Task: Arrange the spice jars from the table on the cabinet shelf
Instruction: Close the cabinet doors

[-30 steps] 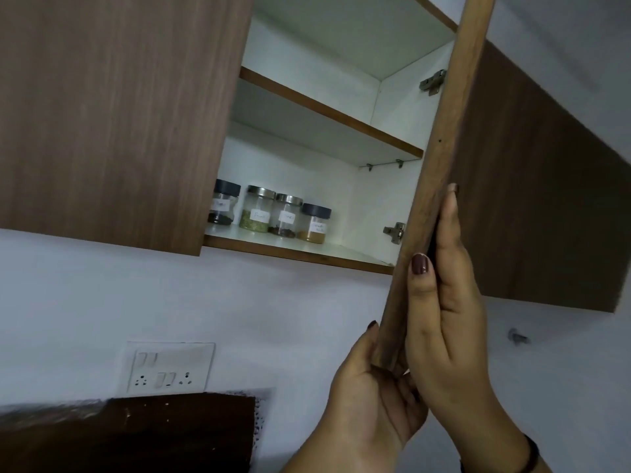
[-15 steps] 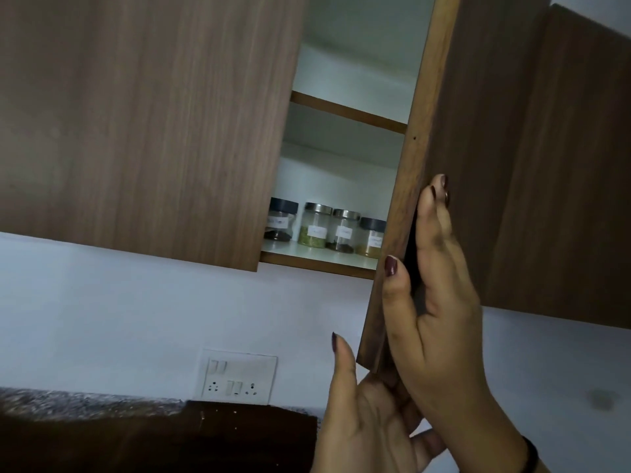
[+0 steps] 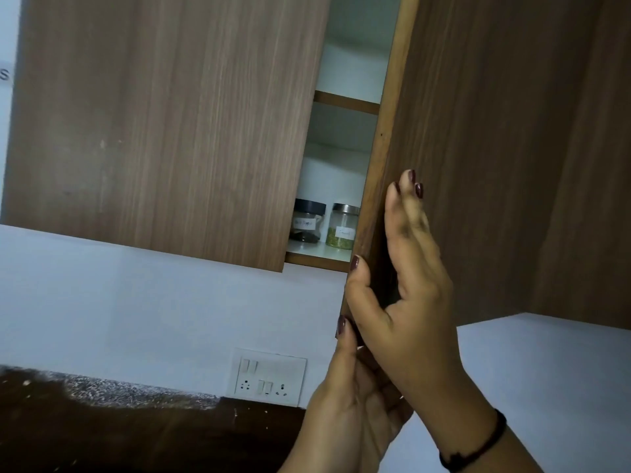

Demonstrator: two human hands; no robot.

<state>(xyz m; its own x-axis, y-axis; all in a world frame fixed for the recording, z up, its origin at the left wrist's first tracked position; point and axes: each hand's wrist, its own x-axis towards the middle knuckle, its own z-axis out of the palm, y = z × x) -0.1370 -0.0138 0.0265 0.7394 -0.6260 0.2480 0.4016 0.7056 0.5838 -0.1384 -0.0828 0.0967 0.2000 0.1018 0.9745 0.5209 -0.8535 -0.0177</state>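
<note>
On the white cabinet shelf (image 3: 317, 259): black-lidded glass spice jar (image 3: 306, 221), steel-lidded glass spice jar (image 3: 342, 227). My right hand (image 3: 406, 278) pinches the brown wooden door (image 3: 512, 131) by its edge, my left hand (image 3: 348, 404) cups its corner; swinging open or shut, undecidable.

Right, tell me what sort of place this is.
Most likely a home kitchen: labelled spice jars stand on a shelf behind a part-open cabinet door, and a speckled stone strip runs along the wall beside a switch-and-socket plate.

matt wood-grain cabinet door (image 3: 495, 148); clear jars (image 3: 341, 230), paper labels; speckled stone counter (image 3: 136, 394).
</note>
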